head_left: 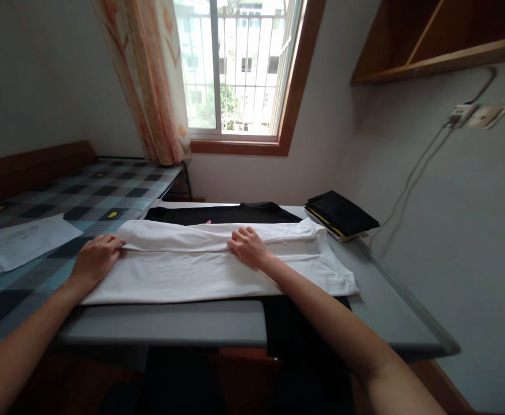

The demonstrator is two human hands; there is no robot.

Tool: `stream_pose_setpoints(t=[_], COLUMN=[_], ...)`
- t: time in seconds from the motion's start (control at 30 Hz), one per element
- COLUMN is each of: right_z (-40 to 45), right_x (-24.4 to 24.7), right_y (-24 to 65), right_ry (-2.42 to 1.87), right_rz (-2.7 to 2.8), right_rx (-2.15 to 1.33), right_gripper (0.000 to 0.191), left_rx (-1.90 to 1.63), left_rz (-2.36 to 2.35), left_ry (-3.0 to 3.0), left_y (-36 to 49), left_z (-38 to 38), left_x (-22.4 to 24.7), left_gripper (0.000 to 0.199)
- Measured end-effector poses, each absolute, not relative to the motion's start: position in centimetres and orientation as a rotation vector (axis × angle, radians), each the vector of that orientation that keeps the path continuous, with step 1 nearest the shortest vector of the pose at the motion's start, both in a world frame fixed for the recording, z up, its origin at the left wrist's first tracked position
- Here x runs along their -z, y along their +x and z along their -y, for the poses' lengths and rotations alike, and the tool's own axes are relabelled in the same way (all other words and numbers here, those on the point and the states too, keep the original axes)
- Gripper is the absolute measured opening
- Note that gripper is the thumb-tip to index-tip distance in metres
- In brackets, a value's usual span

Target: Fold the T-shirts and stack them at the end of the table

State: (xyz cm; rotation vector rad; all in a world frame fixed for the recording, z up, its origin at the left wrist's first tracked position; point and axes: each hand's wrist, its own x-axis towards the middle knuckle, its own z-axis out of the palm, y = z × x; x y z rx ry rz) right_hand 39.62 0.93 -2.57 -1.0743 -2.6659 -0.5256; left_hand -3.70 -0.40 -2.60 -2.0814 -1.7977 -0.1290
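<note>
A pair of white trousers [170,276], as it appears, lies sideways across the table, with the waist end at the right and the legs toward the left. A lengthwise fold runs along the middle. At the left end of that fold, my left hand [99,257] pinches the cloth between thumb and fingers. My right hand [249,248] has its fingers curled on the same fold, closer to the waist, gripping the fabric. Under the trousers lies a black garment [221,215], showing along the back and hanging over the table's front edge.
A grey table [170,325] carries the clothes. At its back right sits a black folder [341,210] on some papers. To the left is a bed with a checked cover [118,178] and paper sheets [34,242]. Cables [412,173] hang from a wall socket at the right.
</note>
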Motion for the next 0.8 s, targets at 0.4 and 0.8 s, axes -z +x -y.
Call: stream_pose_setpoints(t=[0.4, 0.8], right_z=[0.1, 0.9], right_x=[1.7, 2.3], right_y=[41.8, 44.1], right_ry=[-0.850, -1.047], right_rz=[2.692, 2.673], right_rx=[0.646, 0.574], right_gripper=[0.028, 0.022], left_rx=[0.118, 0.060], left_rz=[1.686, 1.572], left_ry=[-2.385, -2.402], left_y=[-7.3, -5.3], left_z=[1.9, 3.3], left_x=[-0.2, 1.2], left_gripper=[0.031, 0.035])
